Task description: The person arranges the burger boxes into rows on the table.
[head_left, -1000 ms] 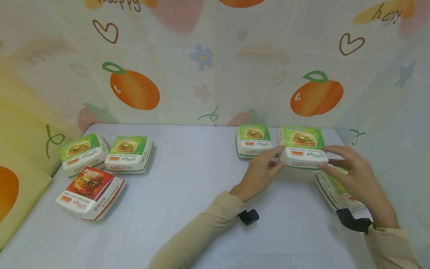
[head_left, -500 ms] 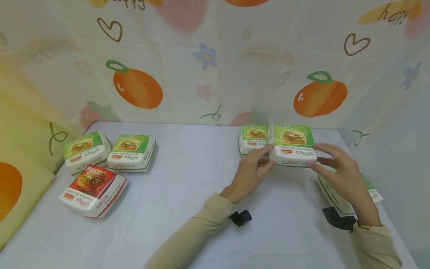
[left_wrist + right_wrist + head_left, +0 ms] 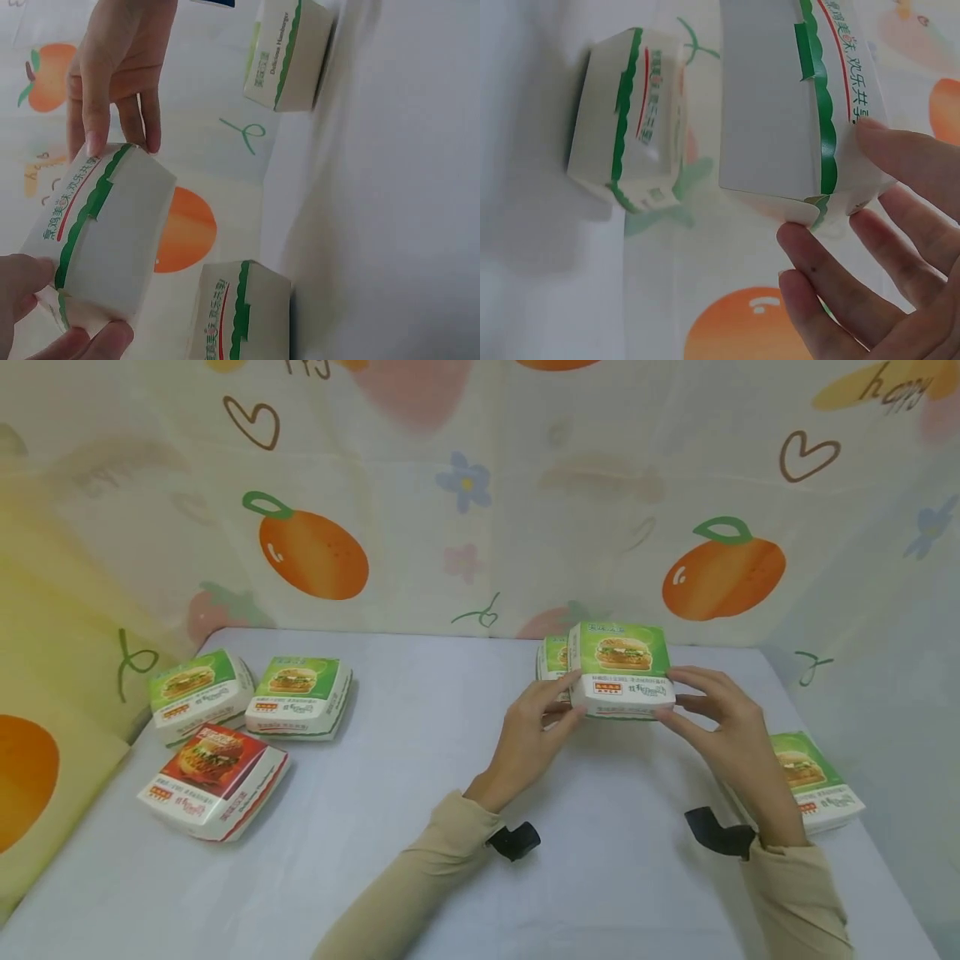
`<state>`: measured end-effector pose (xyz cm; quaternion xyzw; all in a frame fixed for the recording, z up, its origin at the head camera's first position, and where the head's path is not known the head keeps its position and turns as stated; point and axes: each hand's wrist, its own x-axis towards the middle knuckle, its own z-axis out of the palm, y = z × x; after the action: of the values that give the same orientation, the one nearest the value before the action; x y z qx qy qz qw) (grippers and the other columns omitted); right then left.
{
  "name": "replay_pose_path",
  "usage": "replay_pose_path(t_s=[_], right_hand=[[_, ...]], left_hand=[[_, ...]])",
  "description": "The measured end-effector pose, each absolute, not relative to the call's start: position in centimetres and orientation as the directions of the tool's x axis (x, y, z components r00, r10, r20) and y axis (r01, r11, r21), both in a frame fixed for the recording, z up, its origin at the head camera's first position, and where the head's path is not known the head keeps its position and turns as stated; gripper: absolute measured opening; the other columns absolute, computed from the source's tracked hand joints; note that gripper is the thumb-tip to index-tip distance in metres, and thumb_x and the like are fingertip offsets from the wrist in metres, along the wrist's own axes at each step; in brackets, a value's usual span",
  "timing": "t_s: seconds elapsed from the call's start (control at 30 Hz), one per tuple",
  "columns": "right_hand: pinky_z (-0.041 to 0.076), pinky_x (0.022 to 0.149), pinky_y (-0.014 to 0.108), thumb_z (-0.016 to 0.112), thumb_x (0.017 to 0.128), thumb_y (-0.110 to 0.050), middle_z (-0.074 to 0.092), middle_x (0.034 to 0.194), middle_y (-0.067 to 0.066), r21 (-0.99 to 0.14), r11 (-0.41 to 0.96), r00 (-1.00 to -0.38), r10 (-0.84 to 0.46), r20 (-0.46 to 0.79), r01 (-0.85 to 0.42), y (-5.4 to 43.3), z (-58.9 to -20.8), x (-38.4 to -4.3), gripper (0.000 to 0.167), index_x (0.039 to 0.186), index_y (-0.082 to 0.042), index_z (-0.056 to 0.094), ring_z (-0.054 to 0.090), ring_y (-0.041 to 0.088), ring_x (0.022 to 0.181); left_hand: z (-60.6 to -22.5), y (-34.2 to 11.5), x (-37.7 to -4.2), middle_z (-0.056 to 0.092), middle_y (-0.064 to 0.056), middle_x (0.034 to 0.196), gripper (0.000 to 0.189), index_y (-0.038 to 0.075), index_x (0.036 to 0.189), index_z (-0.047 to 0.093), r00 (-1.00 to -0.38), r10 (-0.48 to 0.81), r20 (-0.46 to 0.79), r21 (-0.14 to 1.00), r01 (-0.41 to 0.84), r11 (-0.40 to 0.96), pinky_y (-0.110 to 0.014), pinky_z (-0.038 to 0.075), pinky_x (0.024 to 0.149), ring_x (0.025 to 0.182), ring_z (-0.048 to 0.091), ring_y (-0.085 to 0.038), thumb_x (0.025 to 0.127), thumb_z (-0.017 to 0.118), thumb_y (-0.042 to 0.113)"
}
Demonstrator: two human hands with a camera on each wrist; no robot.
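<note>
Both hands hold a green-and-white burger box (image 3: 621,668) by its two sides, raised off the table in the wrist views. My left hand (image 3: 525,735) pinches its left side, and my right hand (image 3: 723,718) grips the right side with thumb and fingertips. The white underside of the held box (image 3: 769,97) shows in the right wrist view. Behind it, another green burger box (image 3: 552,658) stands on the table, mostly covered in the head view. A third green burger box (image 3: 813,781) sits at the right, partly hidden by my right forearm.
At the left of the white table (image 3: 420,760) are two green burger boxes, one outer (image 3: 201,693) and one inner (image 3: 298,697). A red burger box (image 3: 213,781) lies in front of them. A printed curtain (image 3: 525,527) hangs along the back edge.
Both hands have carried the held burger box left and slightly up, over toward the back box, which it now largely covers. The right-hand box shows more from behind my forearm.
</note>
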<state>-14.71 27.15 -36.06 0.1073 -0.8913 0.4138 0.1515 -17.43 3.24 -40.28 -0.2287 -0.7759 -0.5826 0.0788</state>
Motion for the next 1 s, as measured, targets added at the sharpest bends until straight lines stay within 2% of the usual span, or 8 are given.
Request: replay_pose_path(t_s=[0.2,0.37,0.53,0.67,0.73,0.9,1.0], right_hand=[[0.043,0.090,0.002,0.077,0.084,-0.002,0.056,0.135,0.014,-0.709,0.608,-0.917,-0.082,0.392,-0.357,25.8,-36.3,-15.5,0.053,0.135,-0.006,0.060,0.053,-0.014,0.105],[0.044,0.092,0.003,0.077,0.085,-0.004,0.057,0.136,0.012,-0.720,0.593,-0.917,-0.087,0.389,-0.362,24.6,-36.7,-16.2,0.054,0.135,-0.006,0.059,0.054,-0.013,0.105],[0.044,0.094,0.005,0.076,0.085,-0.004,0.056,0.135,0.011,-0.753,0.555,-0.924,-0.078,0.375,-0.353,23.1,-37.0,-16.8,0.054,0.136,-0.007,0.059,0.060,0.007,0.109],[0.044,0.095,0.006,0.076,0.085,-0.003,0.055,0.135,0.013,-0.770,0.527,-0.923,-0.080,0.375,-0.359,21.9,-37.4,-17.5,0.055,0.137,-0.006,0.057,0.063,0.025,0.110],[0.048,0.097,0.012,0.075,0.085,-0.002,0.054,0.135,0.014,-0.777,0.510,-0.921,-0.087,0.379,-0.368,21.3,-37.6,-17.9,0.056,0.137,-0.005,0.056,0.064,0.030,0.112],[0.052,0.099,0.038,0.075,0.085,0.000,0.053,0.134,0.016,-0.815,0.444,-0.924,-0.092,0.371,-0.372,19.6,-38.0,-18.8,0.055,0.136,-0.002,0.056,0.063,0.038,0.117],[0.051,0.100,0.043,0.075,0.085,-0.001,0.052,0.136,0.017,-0.840,0.403,-0.929,-0.091,0.358,-0.363,18.8,-38.3,-19.3,0.055,0.136,-0.002,0.056,0.063,0.040,0.119]], left_hand=[[-40.4,2.3,-17.6,0.054,-0.016,0.140,0.048,0.008,0.142,0.053,-0.884,0.209,0.417,0.852,0.461,0.248,-0.020,0.056,0.088,0.100,0.070,-0.025,0.096,0.065,0.012],[-40.5,1.4,-17.7,0.052,-0.014,0.142,0.051,0.008,0.142,0.051,-0.894,0.169,0.415,0.853,0.447,0.270,-0.026,0.058,0.085,0.100,0.068,-0.025,0.094,0.068,0.014],[-40.4,0.6,-18.0,0.049,-0.013,0.143,0.056,0.009,0.143,0.045,-0.902,0.150,0.404,0.843,0.431,0.322,-0.037,0.058,0.087,0.103,0.062,-0.025,0.094,0.070,0.019],[-40.2,-0.1,-18.5,0.048,-0.014,0.142,0.058,0.008,0.144,0.044,-0.904,0.121,0.410,0.838,0.426,0.341,-0.043,0.057,0.088,0.106,0.059,-0.027,0.093,0.070,0.017],[-40.2,-0.6,-18.7,0.049,-0.015,0.139,0.059,0.008,0.143,0.044,-0.905,0.103,0.412,0.838,0.421,0.348,-0.043,0.057,0.088,0.107,0.058,-0.027,0.092,0.071,0.017],[-39.9,-1.8,-19.2,0.047,-0.017,0.137,0.063,0.010,0.146,0.041,-0.915,0.068,0.399,0.842,0.395,0.367,-0.044,0.056,0.089,0.106,0.056,-0.028,0.092,0.071,0.019],[-39.8,-2.4,-19.4,0.045,-0.018,0.139,0.066,0.010,0.150,0.038,-0.923,0.064,0.380,0.849,0.376,0.372,-0.044,0.055,0.091,0.106,0.056,-0.028,0.093,0.070,0.019]])
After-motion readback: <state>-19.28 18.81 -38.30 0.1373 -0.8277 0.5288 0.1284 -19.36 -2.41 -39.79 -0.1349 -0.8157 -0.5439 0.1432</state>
